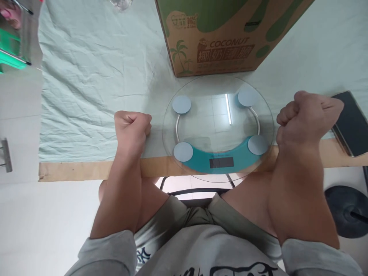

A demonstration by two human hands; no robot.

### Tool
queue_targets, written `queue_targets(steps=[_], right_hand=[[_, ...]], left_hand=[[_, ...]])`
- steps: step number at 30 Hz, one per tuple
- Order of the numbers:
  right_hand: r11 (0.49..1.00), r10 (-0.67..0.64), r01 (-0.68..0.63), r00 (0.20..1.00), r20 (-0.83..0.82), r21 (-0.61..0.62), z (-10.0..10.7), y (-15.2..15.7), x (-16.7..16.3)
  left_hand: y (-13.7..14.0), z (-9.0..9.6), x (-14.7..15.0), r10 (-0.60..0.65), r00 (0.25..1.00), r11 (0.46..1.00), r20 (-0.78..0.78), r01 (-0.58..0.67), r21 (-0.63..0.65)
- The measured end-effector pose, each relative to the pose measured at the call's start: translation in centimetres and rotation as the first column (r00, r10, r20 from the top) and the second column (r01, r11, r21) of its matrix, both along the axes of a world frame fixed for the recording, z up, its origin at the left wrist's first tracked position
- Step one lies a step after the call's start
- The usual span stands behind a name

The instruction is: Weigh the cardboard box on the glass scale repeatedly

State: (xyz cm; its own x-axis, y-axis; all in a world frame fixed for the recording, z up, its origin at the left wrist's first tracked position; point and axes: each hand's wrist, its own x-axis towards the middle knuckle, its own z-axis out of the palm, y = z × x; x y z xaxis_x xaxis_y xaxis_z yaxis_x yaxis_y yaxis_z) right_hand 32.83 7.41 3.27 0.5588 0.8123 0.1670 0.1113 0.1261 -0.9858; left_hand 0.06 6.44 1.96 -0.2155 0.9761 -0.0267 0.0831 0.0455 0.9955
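Observation:
A round glass bathroom scale [214, 132] with silver foot pads and a teal display strip lies at the table's front edge, its near rim jutting past the edge. The small display [221, 162] looks dark. To the left of the scale, my left hand [132, 128] is closed in a fist, apart from the glass. On the other side, my right hand [309, 117] is also clenched in a fist, close to the scale's right rim. It partly covers a dark smartphone [352, 124]; whether they touch I cannot tell. Nothing shows in either fist.
A brown and green cardboard box [212, 46] with coconut print stands just behind the scale. A pale green cloth [86, 88] covers the table above a bare wooden front edge [74, 171]. A clear crumpled object [121, 4] is at the back; a black round base [346, 211] stands lower right.

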Motion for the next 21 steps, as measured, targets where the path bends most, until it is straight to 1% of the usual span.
queue_targets(steps=[5,11,14,17,21], right_hand=[[1.000,0.015,-0.016,0.999,0.041,0.025,-0.4,-0.5,-0.4],[0.999,0.023,-0.024,0.999,0.042,0.030,-0.5,-0.8,-0.6],[0.998,0.038,-0.040,0.997,0.068,0.038,-0.7,-1.0,-0.5],[0.997,0.053,-0.058,0.995,0.090,0.055,-0.5,-1.0,-0.3],[0.991,0.066,-0.080,0.989,0.130,0.104,-0.4,-0.3,-0.2]], left_hand=[[-0.1,0.2,0.1,0.012,1.000,1.000,0.013,-0.012,-0.009],[-0.1,0.6,0.3,0.010,0.998,0.999,0.059,-0.008,-0.040],[0.2,0.8,0.4,0.031,0.997,0.999,0.067,-0.030,-0.018],[0.5,1.1,0.4,0.040,0.996,0.999,0.074,-0.043,0.029],[1.3,1.5,0.2,-0.003,0.997,0.999,0.072,-0.001,0.053]])
